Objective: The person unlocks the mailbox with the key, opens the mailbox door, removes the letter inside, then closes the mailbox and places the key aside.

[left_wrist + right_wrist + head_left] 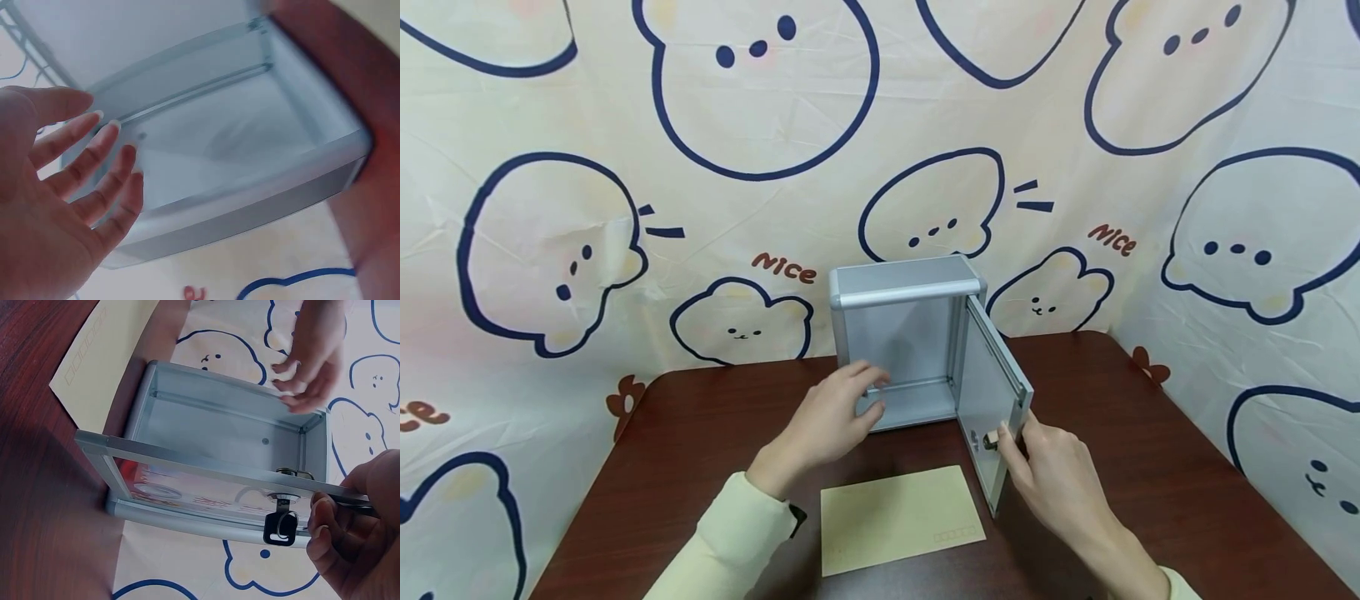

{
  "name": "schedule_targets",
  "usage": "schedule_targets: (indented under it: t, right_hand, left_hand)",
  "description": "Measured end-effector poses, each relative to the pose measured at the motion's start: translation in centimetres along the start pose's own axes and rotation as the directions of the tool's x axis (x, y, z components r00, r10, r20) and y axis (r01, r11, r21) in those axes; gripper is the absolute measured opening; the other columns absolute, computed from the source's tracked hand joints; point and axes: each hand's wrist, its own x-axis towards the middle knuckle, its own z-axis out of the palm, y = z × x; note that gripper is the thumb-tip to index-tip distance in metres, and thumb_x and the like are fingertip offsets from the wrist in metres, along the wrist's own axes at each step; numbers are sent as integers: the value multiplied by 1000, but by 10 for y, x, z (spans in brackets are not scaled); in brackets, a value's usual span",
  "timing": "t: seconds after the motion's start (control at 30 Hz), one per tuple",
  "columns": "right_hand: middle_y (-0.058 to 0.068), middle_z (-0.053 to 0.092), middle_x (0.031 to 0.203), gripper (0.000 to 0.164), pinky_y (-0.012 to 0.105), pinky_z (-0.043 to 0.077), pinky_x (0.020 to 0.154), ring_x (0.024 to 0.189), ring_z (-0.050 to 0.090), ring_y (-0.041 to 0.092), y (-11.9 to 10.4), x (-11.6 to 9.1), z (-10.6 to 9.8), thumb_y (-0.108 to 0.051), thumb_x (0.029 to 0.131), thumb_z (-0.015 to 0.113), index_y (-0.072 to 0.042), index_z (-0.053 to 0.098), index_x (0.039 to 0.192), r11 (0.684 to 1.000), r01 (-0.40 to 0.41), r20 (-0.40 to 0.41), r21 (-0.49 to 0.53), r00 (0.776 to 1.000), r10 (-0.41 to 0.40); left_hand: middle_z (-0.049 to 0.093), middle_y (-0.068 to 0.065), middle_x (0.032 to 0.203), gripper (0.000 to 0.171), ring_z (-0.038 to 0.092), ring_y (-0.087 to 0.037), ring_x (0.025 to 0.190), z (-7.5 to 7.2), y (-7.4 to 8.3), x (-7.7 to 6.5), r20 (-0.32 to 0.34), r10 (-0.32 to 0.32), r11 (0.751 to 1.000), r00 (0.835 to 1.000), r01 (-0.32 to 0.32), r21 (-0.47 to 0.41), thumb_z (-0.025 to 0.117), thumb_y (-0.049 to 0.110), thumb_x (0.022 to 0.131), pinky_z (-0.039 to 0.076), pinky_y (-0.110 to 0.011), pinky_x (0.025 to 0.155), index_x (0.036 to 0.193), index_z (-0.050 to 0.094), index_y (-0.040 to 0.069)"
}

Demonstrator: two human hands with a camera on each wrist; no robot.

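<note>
A grey metal box (pixel 906 279) stands upright on the table, its hinged door (pixel 988 375) swung out toward the right. My right hand (pixel 1063 475) grips the free edge of that door, thumb on the inner side near the lock (pixel 991 440). In the right wrist view, a black-headed key (pixel 270 526) sits in the lock on the door's outer face. My left hand (pixel 829 417) hovers before the box opening with loosely bent fingers and holds nothing. The left wrist view shows the bare box interior (pixel 219 144) beyond the fingers.
A pale yellow envelope (pixel 895 521) lies flat on the dark wooden table (pixel 715 450), in front of the box and close to the door's lower corner. Behind and beside the table hangs a cloth (pixel 760 217) printed with cartoon bears.
</note>
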Motion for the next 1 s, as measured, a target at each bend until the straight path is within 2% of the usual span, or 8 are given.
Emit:
schedule_targets:
  t: [0.13, 0.27, 0.43, 0.57, 0.63, 0.77, 1.0]
  right_hand:
    - [-13, 28, 55, 24, 21, 22, 42, 49, 26, 1, 0, 1, 0, -12, 95, 67, -15, 54, 76, 1000, 3, 1, -2, 1000, -3]
    - [-13, 29, 55, 24, 21, 22, 43, 49, 26, 2, -1, 0, -1, -12, 95, 67, -15, 54, 76, 1000, 3, 1, -5, 1000, -3]
    - [-13, 28, 55, 24, 21, 21, 42, 48, 24, 0, -1, 0, -2, -12, 96, 67, -15, 54, 76, 1000, -2, 8, -6, 1000, 2]
    - [-13, 27, 55, 25, 20, 20, 42, 48, 24, 0, 0, 0, -1, -12, 96, 68, -15, 53, 76, 1000, -6, 12, -6, 1000, 6]
    - [-14, 27, 55, 27, 20, 20, 42, 48, 23, -1, 0, 0, -1, -12, 96, 68, -16, 52, 75, 1000, -7, 12, -3, 1000, 7]
    - [-14, 27, 55, 30, 20, 20, 42, 48, 23, -1, 1, 0, -1, -13, 96, 67, -18, 50, 73, 1000, -14, 14, 2, 1000, 14]
    - [-14, 27, 55, 30, 21, 20, 42, 48, 23, 0, 0, 0, 0, -13, 96, 68, -18, 50, 72, 1000, -17, 10, -1, 1000, 17]
  left_hand:
    - [67, 4, 115, 26, 64, -11, 94, -18, 8, 8, -87, 43, 997, 995, -38, 63, 71, 15, 95, 56, -29, 73, 121, 71, 17]
    - [66, 2, 115, 26, 60, -12, 86, -35, 11, 17, -169, 93, 988, 981, -71, 135, 70, 13, 95, 53, -28, 66, 120, 71, 15]
    - [65, -4, 117, 26, 58, -21, 92, -55, 9, 30, -263, 123, 976, 957, -70, 205, 70, 13, 94, 54, -37, 71, 120, 70, 11]
    - [65, -7, 119, 27, 58, -25, 97, -67, 2, 40, -309, 119, 975, 944, -51, 218, 68, 15, 95, 55, -43, 74, 121, 71, 8]
    - [65, -8, 122, 28, 58, -27, 100, -72, -3, 45, -316, 104, 975, 943, -33, 220, 67, 17, 96, 55, -45, 77, 122, 71, 8]
    - [62, -10, 132, 35, 57, -31, 109, -78, -12, 54, -298, 40, 978, 954, 24, 210, 61, 26, 102, 54, -50, 85, 130, 68, 8]
    - [48, -9, 155, 49, 48, -35, 136, -76, -30, 66, -234, -66, 978, 970, 109, 176, 43, 38, 109, 44, -57, 107, 148, 56, 11]
